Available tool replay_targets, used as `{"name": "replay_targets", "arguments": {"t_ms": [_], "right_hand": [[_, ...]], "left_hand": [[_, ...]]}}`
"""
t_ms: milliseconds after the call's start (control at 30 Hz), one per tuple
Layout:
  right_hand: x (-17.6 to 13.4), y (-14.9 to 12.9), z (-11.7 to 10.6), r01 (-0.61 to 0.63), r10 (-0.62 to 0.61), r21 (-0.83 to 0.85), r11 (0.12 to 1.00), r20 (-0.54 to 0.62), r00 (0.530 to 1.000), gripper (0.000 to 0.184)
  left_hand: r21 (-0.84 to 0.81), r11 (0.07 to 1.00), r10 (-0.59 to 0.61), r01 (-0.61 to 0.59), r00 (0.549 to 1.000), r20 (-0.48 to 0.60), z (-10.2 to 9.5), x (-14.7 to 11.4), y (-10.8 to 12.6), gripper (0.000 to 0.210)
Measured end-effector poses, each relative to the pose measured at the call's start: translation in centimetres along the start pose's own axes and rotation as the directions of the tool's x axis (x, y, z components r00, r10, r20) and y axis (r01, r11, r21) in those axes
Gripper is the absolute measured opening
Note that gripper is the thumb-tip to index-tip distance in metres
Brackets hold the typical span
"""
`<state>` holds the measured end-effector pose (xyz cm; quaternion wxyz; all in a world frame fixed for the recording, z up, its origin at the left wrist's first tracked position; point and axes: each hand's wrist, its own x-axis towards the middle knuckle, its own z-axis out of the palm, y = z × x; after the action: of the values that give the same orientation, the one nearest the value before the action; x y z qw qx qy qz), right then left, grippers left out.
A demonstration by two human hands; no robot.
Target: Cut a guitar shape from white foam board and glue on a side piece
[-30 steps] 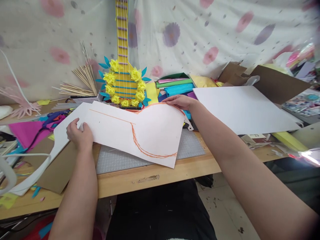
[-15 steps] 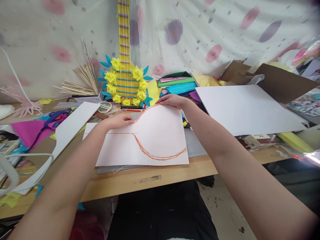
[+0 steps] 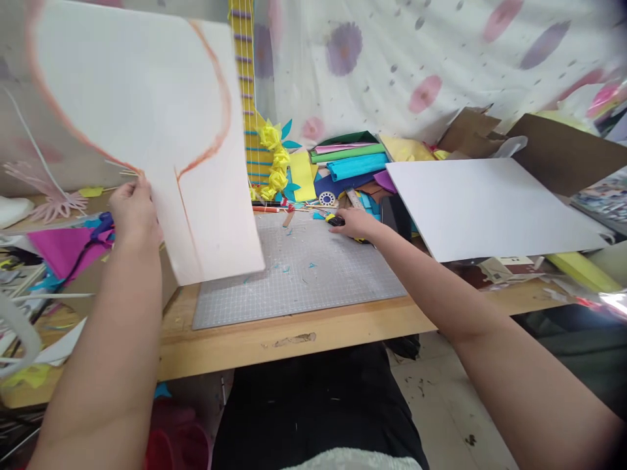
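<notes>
Orange-lined board [image 3: 142, 98]: left hand [image 3: 134, 209] holds its edge; mat [image 3: 304, 281] mostly uncovered.

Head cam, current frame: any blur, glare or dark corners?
Head view: white board in the left hand is soft, its orange outline smeared, probably motion blur; head view: cutting mat grid still discernible; head view: bright glare at the right edge, right-hand corners darkened.

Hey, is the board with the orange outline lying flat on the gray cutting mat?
No, the left hand holds that board upright, partly hiding the yellow stringed craft piece.
</notes>
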<state>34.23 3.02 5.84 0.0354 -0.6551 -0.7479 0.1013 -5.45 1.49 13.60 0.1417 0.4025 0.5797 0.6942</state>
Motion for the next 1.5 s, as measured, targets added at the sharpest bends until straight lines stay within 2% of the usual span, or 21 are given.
{"name": "replay_targets", "arguments": {"t_ms": [67, 133, 267, 367, 467, 567, 633, 733, 800, 867, 900, 933, 967, 1033, 1067, 1100, 1133, 1167, 1233, 1367, 1500], "right_hand": [[0.0, 0.0, 1.1, 0.02, -0.021, -0.068, 0.997, -0.015, 1.0, 0.06], [0.3, 0.0, 2.0, 0.016, -0.022, -0.092, 0.996, -0.068, 0.997, 0.06], [1.1, -0.1, 3.2, -0.027, 0.021, -0.047, 0.999, -0.118, 0.993, 0.053], [1.4, -0.4, 3.3, -0.052, 0.052, 0.001, 0.999, -0.129, 0.99, 0.048], [1.5, -0.7, 2.5, -0.047, 0.058, 0.053, 0.997, -0.215, 0.975, 0.048], [1.4, -1.1, 1.3, -0.024, 0.059, 0.126, 0.992, -0.278, 0.959, 0.046], [1.1, -1.6, 0.7, 0.017, 0.036, 0.219, 0.976, -0.239, 0.97, 0.046], [0.6, -2.5, 0.6, 0.066, -0.032, 0.413, 0.908, -0.089, 0.996, 0.047], [0.3, -3.0, 0.9, 0.094, -0.097, 0.472, 0.876, -0.018, 0.995, 0.049], [0.1, -3.3, 1.2, 0.148, -0.167, 0.437, 0.887, 0.005, 0.986, 0.049], [0.0, -3.5, 1.2, 0.175, -0.195, 0.401, 0.899, 0.01, 0.981, 0.049], [-0.1, -3.6, 1.3, 0.198, -0.221, 0.368, 0.909, 0.021, 0.975, 0.048], [-0.1, -3.8, 1.2, 0.214, -0.239, 0.341, 0.915, 0.033, 0.97, 0.048], [-0.2, -4.4, 1.0, 0.238, -0.269, 0.318, 0.918, 0.058, 0.961, 0.047], [-0.3, -4.8, 0.9, 0.25, -0.286, 0.32, 0.914, 0.068, 0.956, 0.047], [-0.3, -5.4, 0.8, 0.266, -0.307, 0.329, 0.906, 0.08, 0.948, 0.047], [-0.3, -6.0, 0.7, 0.284, -0.33, 0.334, 0.899, 0.091, 0.939, 0.046], [-0.3, -6.8, 0.7, 0.307, -0.359, 0.337, 0.89, 0.103, 0.928, 0.046], [-0.3, -8.6, 0.9, 0.375, -0.417, 0.271, 0.887, 0.116, 0.902, 0.047], [0.3, -11.9, 1.5, 0.522, -0.53, 0.092, 0.848, 0.093, 0.843, 0.051], [0.7, -14.0, 2.0, 0.562, -0.559, -0.003, 0.827, 0.104, 0.822, 0.05]], "left_hand": [[-0.203, 0.962, -0.189, 0.181, 0.982, -0.02, 0.3, -1.2, 0.3, 0.012], [-0.312, 0.897, -0.321, 0.311, 0.947, 0.021, 0.5, -3.1, 0.2, 0.013], [-0.299, 0.836, -0.465, 0.461, 0.883, 0.063, 1.0, -7.5, -1.5, 0.012], [-0.174, 0.849, -0.491, 0.499, 0.867, 0.089, 1.6, -10.7, -3.8, 0.014], [-0.038, 0.863, -0.492, 0.504, 0.854, 0.168, 2.2, -13.4, -5.6, 0.018], [-0.064, 0.848, -0.5, 0.526, 0.834, 0.235, 2.5, -15.2, -6.0, 0.019], [-0.078, 0.813, -0.536, 0.577, 0.794, 0.287, 2.3, -15.8, -5.5, 0.017], [0.011, 0.725, -0.627, 0.688, 0.655, 0.422, 1.2, -15.6, -4.4, 0.012], [0.186, 0.668, -0.681, 0.721, 0.491, 0.543, 0.0, -14.9, -3.7, 0.013], [0.375, 0.657, -0.698, 0.654, 0.338, 0.631, -1.0, -14.0, -3.3, 0.016], [0.433, 0.682, -0.689, 0.589, 0.32, 0.65, -1.3, -13.5, -3.2, 0.018], [0.464, 0.723, -0.67, 0.512, 0.355, 0.652, -1.4, -12.9, -3.1, 0.021], [0.477, 0.774, -0.631, 0.417, 0.44, 0.639, -1.3, -12.4, -3.2, 0.023], [0.516, 0.839, -0.477, 0.172, 0.689, 0.546, -0.7, -11.3, -3.5, 0.023], [0.552, 0.833, -0.359, 0.036, 0.794, 0.49, -0.3, -10.8, -3.8, 0.021], [0.594, 0.8, -0.227, -0.09, 0.869, 0.439, 0.2, -10.4, -4.2, 0.018], [0.627, 0.754, -0.103, -0.197, 0.907, 0.408, 0.7, -10.1, -4.7, 0.018], [0.648, 0.709, -0.002, -0.279, 0.918, 0.397, 1.2, -9.9, -5.2, 0.024], [0.648, 0.652, 0.088, -0.393, 0.889, 0.45, 1.8, -9.8, -6.4, 0.036], [0.619, 0.604, 0.054, -0.503, 0.8, 0.598, 2.2, -10.4, -8.3, 0.042], [0.64, 0.576, -0.029, -0.509, 0.769, 0.638, 2.0, -10.7, -9.0, 0.046]]}}
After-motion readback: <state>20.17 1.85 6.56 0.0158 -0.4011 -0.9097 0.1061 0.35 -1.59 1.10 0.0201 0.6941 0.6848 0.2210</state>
